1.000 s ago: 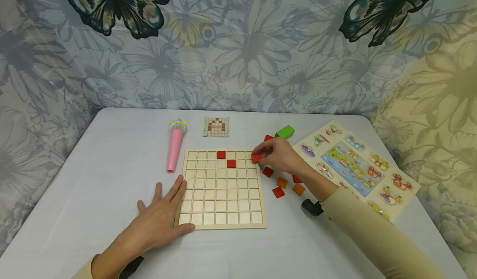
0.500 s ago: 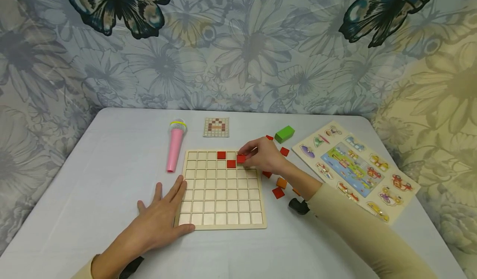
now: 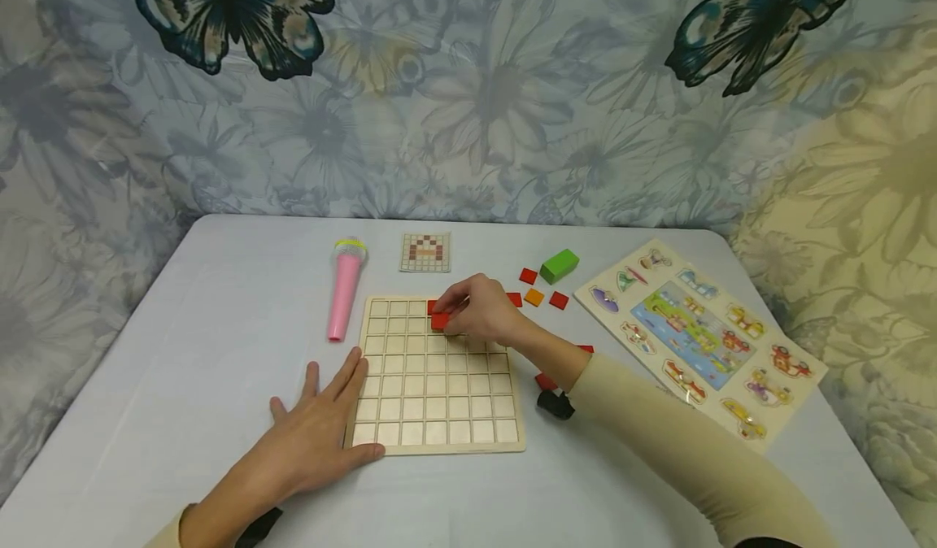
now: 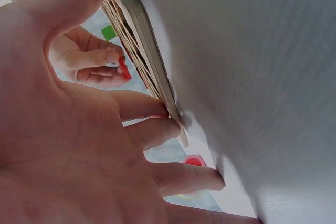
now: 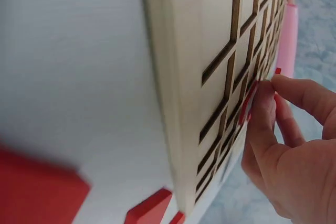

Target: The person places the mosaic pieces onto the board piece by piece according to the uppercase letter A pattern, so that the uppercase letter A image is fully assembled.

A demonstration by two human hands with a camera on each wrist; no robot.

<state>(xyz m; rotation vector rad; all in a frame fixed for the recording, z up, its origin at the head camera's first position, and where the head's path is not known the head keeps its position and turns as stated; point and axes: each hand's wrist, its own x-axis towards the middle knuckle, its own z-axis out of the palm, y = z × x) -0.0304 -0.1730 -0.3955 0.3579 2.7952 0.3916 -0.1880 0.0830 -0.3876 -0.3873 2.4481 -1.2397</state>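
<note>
A wooden grid board (image 3: 437,408) lies on the white table. My left hand (image 3: 315,430) rests at its left edge, fingers spread and thumb at the near corner; the left wrist view shows the fingertips (image 4: 169,128) along the board's side. Over the upper rows, my right hand (image 3: 479,312) pinches a red square tile (image 3: 440,321) between thumb and fingers. The left wrist view shows that red tile (image 4: 124,69) tilted in the fingertips. Just behind it, another red tile (image 3: 432,306) sits in the top row. The right hand covers the cells beside it.
Loose red tiles (image 3: 559,300) and an orange tile (image 3: 533,297) lie right of the board, near a green block (image 3: 560,266). A picture puzzle board (image 3: 699,341) is farther right. A pink microphone (image 3: 344,296) and a small pattern card (image 3: 425,253) are behind the board.
My right hand has carried the red tile leftward from the board's right edge to the upper middle columns. It now hides the second-row tile seen before. My left hand stays put.
</note>
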